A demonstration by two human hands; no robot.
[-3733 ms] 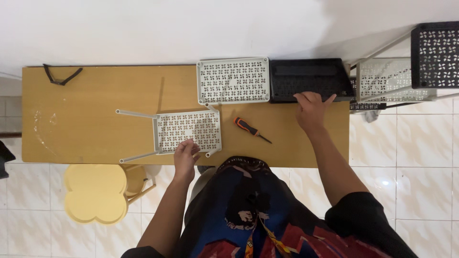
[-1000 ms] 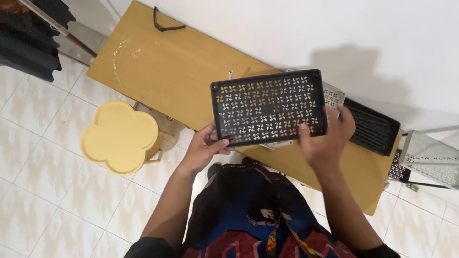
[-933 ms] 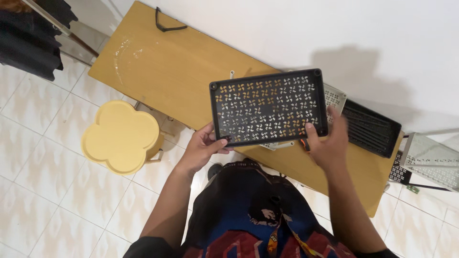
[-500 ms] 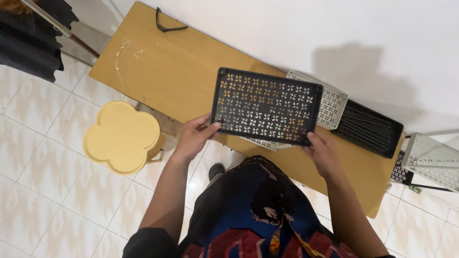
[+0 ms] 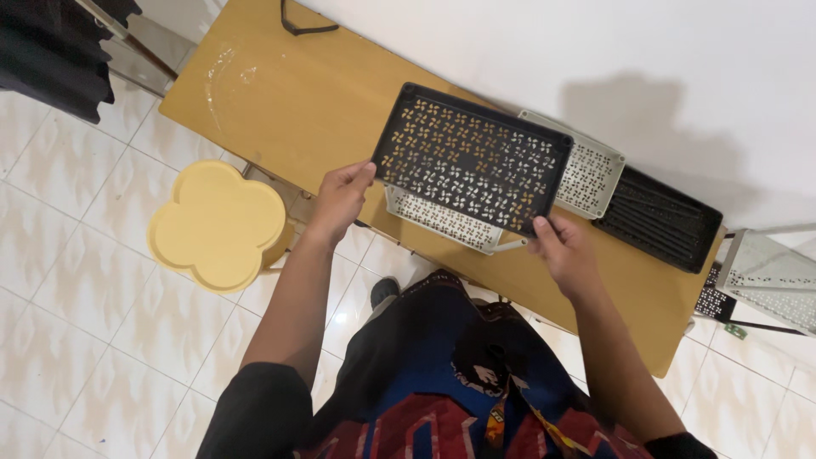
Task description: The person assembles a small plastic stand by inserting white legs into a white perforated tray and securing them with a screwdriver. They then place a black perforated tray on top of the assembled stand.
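Note:
I hold a black perforated plastic tray (image 5: 472, 157) flat above the wooden table (image 5: 289, 110). My left hand (image 5: 342, 197) grips its near left corner. My right hand (image 5: 561, 248) grips its near right corner. Under the black tray lies a grey perforated tray (image 5: 438, 219) with a grey tube sticking out at its right end; most of it is hidden by the black one.
A second grey tray (image 5: 586, 174) and a black slatted tray (image 5: 659, 219) lie further right on the table. A grey and black shelf rack (image 5: 761, 285) stands at the right edge. A yellow flower-shaped stool (image 5: 217, 225) stands on the tiled floor. A black strap (image 5: 306, 27) lies at the table's far end.
My right hand took the black tray from the right side of the table and both hands brought it over the grey tray. In the last half second it moved slightly away from me.

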